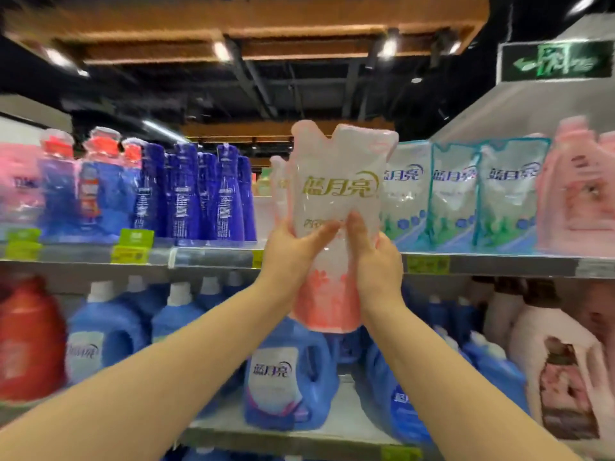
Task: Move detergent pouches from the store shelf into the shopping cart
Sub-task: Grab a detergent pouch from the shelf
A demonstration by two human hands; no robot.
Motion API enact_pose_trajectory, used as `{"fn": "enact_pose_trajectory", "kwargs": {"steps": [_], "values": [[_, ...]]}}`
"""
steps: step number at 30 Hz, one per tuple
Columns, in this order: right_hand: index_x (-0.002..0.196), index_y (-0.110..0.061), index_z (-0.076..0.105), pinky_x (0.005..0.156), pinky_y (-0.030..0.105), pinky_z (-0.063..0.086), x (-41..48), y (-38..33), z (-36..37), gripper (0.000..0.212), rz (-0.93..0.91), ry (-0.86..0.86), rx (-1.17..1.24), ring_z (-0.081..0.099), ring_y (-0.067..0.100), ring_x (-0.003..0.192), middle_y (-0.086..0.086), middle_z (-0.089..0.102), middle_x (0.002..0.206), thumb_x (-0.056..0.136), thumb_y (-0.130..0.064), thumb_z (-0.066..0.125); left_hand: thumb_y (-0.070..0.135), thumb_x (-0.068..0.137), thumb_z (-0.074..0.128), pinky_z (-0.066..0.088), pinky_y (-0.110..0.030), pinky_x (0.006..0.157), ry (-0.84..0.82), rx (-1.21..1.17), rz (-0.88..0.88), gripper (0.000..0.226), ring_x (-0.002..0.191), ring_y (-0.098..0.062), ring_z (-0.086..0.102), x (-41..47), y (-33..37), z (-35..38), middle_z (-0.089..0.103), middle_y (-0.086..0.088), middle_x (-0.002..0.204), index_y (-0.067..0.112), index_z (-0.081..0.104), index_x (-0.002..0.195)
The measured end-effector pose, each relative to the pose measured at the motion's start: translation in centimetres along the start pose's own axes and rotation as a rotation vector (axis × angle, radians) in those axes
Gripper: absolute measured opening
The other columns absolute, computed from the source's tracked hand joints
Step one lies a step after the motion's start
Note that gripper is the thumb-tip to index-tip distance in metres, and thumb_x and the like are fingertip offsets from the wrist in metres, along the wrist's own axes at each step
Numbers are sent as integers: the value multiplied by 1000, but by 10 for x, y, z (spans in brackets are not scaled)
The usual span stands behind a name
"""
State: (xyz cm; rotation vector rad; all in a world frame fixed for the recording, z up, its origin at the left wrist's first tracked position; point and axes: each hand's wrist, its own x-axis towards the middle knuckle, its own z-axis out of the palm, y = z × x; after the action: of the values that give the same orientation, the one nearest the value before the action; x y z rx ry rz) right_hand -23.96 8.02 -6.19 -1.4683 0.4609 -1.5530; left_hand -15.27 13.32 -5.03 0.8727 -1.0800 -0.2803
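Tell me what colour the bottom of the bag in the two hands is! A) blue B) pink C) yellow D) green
B: the pouch, held up between the left hand and the right hand, is whitish on top and pink at its bottom.

Dark ceiling [299, 91], wooden panels [266, 15], small spotlights [387, 48], green exit sign [555, 61] upper right, grey metal store shelf [499, 266]

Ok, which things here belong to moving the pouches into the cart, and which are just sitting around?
Job: pink pouch, gripped by left hand and right hand; second pink pouch behind it; teal pouches, possibly next.
Idle: dark blue bottles; blue jugs; red jug; pink jugs; exit sign.
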Motion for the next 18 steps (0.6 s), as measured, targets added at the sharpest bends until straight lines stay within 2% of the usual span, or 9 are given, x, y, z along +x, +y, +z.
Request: {"fn": "enact_pose_trajectory", "kwargs": {"steps": [2, 5, 7, 11, 13, 15, 18], "values": [[103, -19, 67, 83, 38, 55, 27, 4, 25, 56, -24, -36, 13, 68, 18, 89, -1, 71, 93, 73, -65, 59, 30, 67, 77, 58, -38, 77, 15, 26, 22, 47, 89, -21, 70, 31, -1, -15, 72, -7, 97, 15, 64, 110], [106, -24, 65, 86, 44, 54, 73, 12, 55, 47, -84, -75, 7, 67, 19, 88, -3, 71, 94, 78, -61, 60, 33, 73, 77, 57, -42, 79, 3, 60, 59, 46, 93, -24, 69, 80, -7, -29, 71, -7, 103, 16, 63, 113], [104, -25, 65, 85, 43, 54, 103, 20, 68, 43, -89, -74, -12, 66, 19, 85, -2, 70, 91, 80, -61, 59, 28, 78, 73, 58, -41, 78, 17, 61, 78, 41, 93, -24, 69, 108, -14, -31, 70, -8, 104, 14, 60, 115], [103, -18, 63, 71, 31, 52, 156, 41, 86, 46, -61, -72, 23, 63, 14, 77, -4, 65, 83, 81, -58, 60, 25, 78, 72, 57, -44, 80, 59, 47, 73, 38, 93, -25, 68, 162, -39, -28, 70, -6, 102, 16, 60, 112], [107, -17, 63, 71, 31, 52, 174, 54, 94, 48, -57, -93, 33, 63, 16, 79, -4, 66, 87, 81, -58, 60, 23, 79, 71, 56, -45, 82, 58, 36, 67, 41, 93, -25, 68, 183, -53, -31, 70, -8, 103, 13, 60, 117], [104, -21, 62, 68, 28, 52, 189, 67, 102, 39, -56, -135, 41, 63, 12, 77, -7, 65, 84, 83, -54, 60, 22, 80, 71, 56, -44, 81, 71, 36, 56, 40, 94, -25, 68, 199, -65, -36, 70, -8, 104, 13, 59, 117], [100, -24, 62, 77, 36, 56, 201, 83, 112, 32, -34, -161, 58, 65, 14, 80, -6, 67, 87, 84, -52, 61, 20, 79, 71, 58, -41, 77, 91, 13, 40, 33, 91, -24, 68, 213, -80, -45, 70, -8, 102, 16, 60, 110]]}}
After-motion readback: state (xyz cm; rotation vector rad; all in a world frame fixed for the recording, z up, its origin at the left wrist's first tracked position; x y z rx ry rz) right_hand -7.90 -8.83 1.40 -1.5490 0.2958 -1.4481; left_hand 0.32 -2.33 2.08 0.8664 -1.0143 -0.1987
